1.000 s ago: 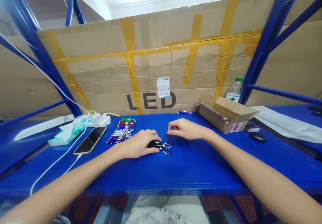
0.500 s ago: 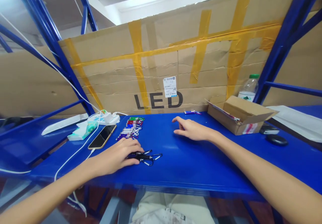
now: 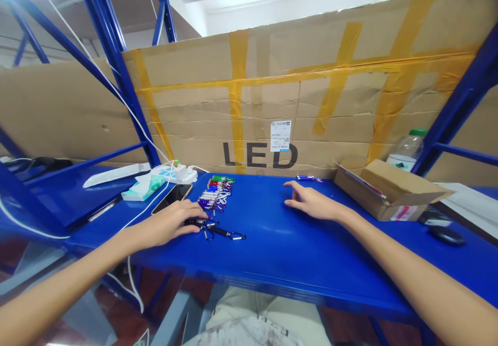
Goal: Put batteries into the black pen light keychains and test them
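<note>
My left hand [image 3: 175, 224] is closed around black keychain flashlights [image 3: 201, 223] with carabiner clips, low over the blue table [image 3: 264, 252]. Its palm and fingers hide part of them, so how many it holds cannot be told. One black flashlight [image 3: 222, 231] lies just right of the fingertips, its clip pointing right. Beyond that hand, a row of coloured keychain flashlights [image 3: 213, 193], green, red, blue, silver and purple, lies side by side with clips to the right. My right hand [image 3: 311, 202] holds nothing, its index finger and thumb apart above the table.
At the back lies a blue-purple flashlight [image 3: 309, 179]. An open cardboard box [image 3: 389, 193] stands right, near a bottle [image 3: 406, 151] and a black mouse [image 3: 446, 235]. On the left are a phone [image 3: 171, 196], a tissue pack [image 3: 143, 187], a power strip [image 3: 181, 174] and white cables.
My left hand has shifted left and back with black flashlights, and one now lies apart to its right. My right hand keeps nearly the same pose. The view has turned slightly left.
</note>
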Available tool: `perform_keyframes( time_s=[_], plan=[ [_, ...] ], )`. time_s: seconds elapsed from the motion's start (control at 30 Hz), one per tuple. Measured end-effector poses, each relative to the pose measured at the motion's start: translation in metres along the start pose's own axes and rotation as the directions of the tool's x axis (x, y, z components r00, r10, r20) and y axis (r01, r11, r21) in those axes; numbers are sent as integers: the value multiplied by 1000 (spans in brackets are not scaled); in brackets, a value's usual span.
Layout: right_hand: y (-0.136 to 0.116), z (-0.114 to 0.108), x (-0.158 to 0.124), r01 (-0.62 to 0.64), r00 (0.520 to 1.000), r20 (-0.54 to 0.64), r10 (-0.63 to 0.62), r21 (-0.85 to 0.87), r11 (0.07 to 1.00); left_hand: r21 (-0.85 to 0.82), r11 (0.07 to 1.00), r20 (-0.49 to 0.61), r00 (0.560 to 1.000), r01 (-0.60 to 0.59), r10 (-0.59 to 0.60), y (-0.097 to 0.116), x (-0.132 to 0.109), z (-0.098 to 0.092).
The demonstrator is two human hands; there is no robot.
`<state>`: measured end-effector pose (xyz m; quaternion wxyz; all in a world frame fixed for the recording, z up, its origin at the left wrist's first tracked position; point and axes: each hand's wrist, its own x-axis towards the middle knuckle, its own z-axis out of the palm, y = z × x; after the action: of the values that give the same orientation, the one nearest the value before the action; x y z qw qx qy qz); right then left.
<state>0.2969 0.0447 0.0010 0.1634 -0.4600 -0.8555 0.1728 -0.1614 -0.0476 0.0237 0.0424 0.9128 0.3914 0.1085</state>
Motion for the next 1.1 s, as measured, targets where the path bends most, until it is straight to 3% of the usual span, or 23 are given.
perform_keyframes(
  time_s=[0.13, 0.23, 0.37, 0.5, 0.7, 0.9, 1.1],
  plan=[
    [-7, 2, -1, 24, 1000, -17, -24, 1, 1000, -6, 1000, 32, 999, -14, 14, 1, 1, -3],
    [-28, 8, -5, 152, 988, -34, -152, 16, 988, -1, 999, -18, 999, 48, -48, 6, -5, -6],
    [-71, 22, -17, 392, 920, -24, -391, 50, 919, 54, 991, -7, 993, 121, -121, 10, -17, -8],
    [-105, 33, -30, 504, 856, 97, -508, 69, 861, 87, 988, -15, 992, 129, -128, 5, -18, -3],
    [-118, 47, -35, 519, 824, 258, -504, 13, 855, 146, 983, -38, 994, 110, -105, -10, -4, 2],
    [-118, 51, -33, 507, 829, 245, -502, 46, 860, 294, 948, -80, 991, 124, -105, -12, 1, 9],
    [-125, 51, -40, 534, 806, 257, -532, 71, 843, 393, 902, -149, 980, 180, -131, 1, 4, 18]
  ],
)
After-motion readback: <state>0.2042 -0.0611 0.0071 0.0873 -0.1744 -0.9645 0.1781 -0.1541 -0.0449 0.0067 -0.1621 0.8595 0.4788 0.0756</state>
